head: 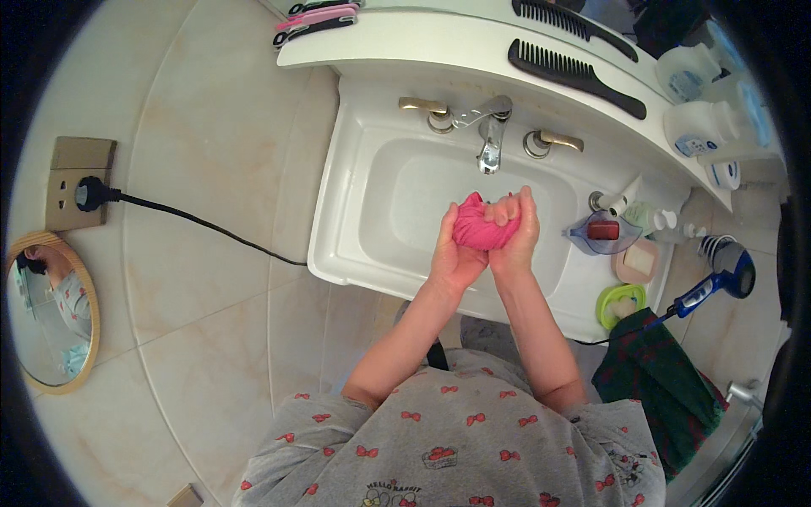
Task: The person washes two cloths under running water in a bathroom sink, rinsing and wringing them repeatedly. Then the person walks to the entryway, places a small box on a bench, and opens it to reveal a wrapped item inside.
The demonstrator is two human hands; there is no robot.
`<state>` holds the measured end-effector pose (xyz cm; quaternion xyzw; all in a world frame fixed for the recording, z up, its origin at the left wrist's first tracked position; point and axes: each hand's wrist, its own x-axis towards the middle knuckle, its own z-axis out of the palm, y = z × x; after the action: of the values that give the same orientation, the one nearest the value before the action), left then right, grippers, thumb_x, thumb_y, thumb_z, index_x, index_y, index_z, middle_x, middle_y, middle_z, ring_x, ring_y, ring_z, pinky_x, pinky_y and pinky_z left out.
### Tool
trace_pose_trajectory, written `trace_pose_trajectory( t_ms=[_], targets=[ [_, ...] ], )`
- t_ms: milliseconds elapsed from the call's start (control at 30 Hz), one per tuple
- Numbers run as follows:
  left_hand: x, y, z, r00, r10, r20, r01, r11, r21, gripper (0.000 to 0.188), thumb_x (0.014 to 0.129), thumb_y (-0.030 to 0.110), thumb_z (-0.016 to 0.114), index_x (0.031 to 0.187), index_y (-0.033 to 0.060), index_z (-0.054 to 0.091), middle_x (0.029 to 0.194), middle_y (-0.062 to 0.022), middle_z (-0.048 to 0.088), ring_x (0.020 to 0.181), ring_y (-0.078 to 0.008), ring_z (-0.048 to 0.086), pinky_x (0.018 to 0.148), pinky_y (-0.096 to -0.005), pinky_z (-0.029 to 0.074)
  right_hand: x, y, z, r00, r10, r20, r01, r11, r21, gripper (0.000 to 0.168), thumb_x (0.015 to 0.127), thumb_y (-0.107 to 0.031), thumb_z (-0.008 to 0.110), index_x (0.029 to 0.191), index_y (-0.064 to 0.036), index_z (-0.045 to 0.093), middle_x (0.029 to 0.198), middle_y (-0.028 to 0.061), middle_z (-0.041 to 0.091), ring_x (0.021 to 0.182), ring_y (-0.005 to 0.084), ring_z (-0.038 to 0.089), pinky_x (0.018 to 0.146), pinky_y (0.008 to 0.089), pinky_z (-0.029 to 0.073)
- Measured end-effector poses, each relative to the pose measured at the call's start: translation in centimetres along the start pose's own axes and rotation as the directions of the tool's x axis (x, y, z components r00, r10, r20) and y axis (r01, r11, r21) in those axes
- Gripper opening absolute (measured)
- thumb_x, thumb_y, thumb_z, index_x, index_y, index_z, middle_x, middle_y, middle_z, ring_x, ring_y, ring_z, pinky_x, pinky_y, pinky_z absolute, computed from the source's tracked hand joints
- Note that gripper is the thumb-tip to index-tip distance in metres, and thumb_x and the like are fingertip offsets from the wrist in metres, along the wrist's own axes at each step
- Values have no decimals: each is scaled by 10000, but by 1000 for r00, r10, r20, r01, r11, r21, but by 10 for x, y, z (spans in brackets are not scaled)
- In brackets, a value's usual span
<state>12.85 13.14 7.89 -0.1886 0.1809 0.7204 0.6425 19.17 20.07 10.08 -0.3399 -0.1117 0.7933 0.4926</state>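
A bunched pink cloth (485, 229) is squeezed between my two hands above the white sink basin (408, 203). My left hand (450, 246) cups it from the left and underneath. From the right, my right hand (516, 231) curls its fingers over the cloth's top. Both wrists meet close together below it. Just beyond the cloth is the chrome faucet (491, 149), its spout pointing down into the basin. A lever handle (426, 108) sits on its left and another lever handle (557, 141) on its right.
On the sink's right rim are a blue dish with red soap (603, 230), a pink soap dish (621, 263), a green dish (602, 304) and bottles. A blue hair dryer (713, 285) hangs right, above a dark plaid towel (656, 386). A black comb (573, 77) lies on the shelf.
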Motion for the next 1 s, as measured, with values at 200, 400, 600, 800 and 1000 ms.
trace_pose_trajectory(
  t_ms=[200, 400, 600, 800, 1000],
  targets=[
    [-19, -1, 27, 819, 531, 219, -504, 483, 716, 384, 825, 72, 602, 1195, 29, 508, 1219, -116, 574, 1133, -218, 541, 995, -368, 413, 4, -5, -13, 884, 467, -10, -441, 841, 314, 437, 938, -315, 525, 550, -171, 387, 523, -10, 406, 551, 161, 433, 682, 341, 447],
    [-52, 18, 61, 514, 143, 846, -763, -376, 526, 423, 651, 18, 692, 1060, 29, 583, 1224, -168, 565, 1144, -341, 546, 958, -416, 438, -5, -2, -17, 646, 763, 10, -757, 639, 137, 416, 928, -357, 548, 560, -195, 439, 550, -21, 494, 576, 127, 509, 658, 322, 465],
    [-77, 23, 84, 202, -237, 950, -884, -462, 72, 320, 609, 44, 672, 920, 94, 615, 1025, -104, 617, 954, -273, 617, 837, -386, 495, -27, -38, 53, 574, 819, 25, -688, 498, -528, 471, 887, -397, 584, 567, -211, 292, 530, -71, 307, 475, 88, 246, 467, 263, 217],
    [-68, 25, 91, -35, -423, 905, -795, -537, -282, 140, 662, 181, 642, 773, 144, 563, 807, -34, 573, 777, -188, 596, 761, -323, 484, -25, -48, 89, 494, 858, 142, -521, 423, -741, 482, 903, -403, 552, 585, -188, 262, 521, -86, 247, 477, 60, 191, 438, 250, 184],
    [-50, 29, 73, -48, -565, 824, -757, -518, -399, 114, 711, 239, 611, 743, 153, 544, 781, -26, 560, 788, -182, 586, 763, -295, 459, -8, -32, 70, 484, 863, 145, -478, 400, -782, 474, 912, -399, 540, 570, -174, 301, 504, -77, 276, 447, 59, 212, 403, 250, 173]
  ],
)
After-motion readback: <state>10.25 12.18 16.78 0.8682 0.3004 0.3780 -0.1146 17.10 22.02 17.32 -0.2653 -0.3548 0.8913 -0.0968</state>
